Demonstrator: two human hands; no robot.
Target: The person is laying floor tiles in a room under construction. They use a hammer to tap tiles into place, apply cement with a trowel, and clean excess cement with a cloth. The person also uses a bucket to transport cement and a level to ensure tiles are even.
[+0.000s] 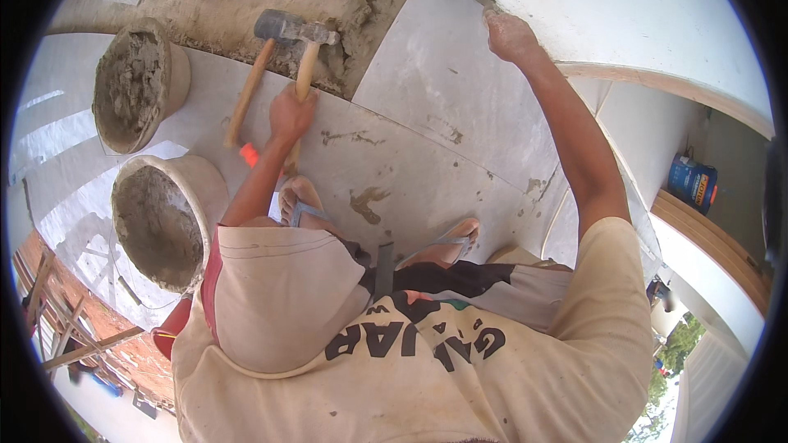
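Head view looks down on a floor of large, glossy pale-grey rectangular tiles (402, 160), where the person's left hand (291, 113) is wrapped round the light wooden handle of a hammer with a grey metal head (308, 67). The handle's lower end comes down near the toes of the left foot (300, 197), and the head lies past the far edge of the tiled floor, over a strip of rough grey-brown mortar (365, 12).

Just left of it is a mallet with a blocky black head and a wooden handle (249, 94); its head reaches over the same edge and overlaps the hammer's head in view, though whether the two touch cannot be told. A small bright orange piece (249, 154) shows beside the left wrist.

The right hand (510, 37) is at the far right corner of a broad, flat grey tile slab (455, 66), close against the smooth white wall (607, 8). Its fingers look curled, but I cannot tell whether they clasp anything. The slab's left edge borders the mortar.

Toward the floor's left edge stand two round beige buckets: the farther one (178, 74) contains thick grey mortar, and the nearer one (209, 189) has mortar-coated inner walls. Both feet, the right one (461, 234) included, wear flip-flops on the tiles.
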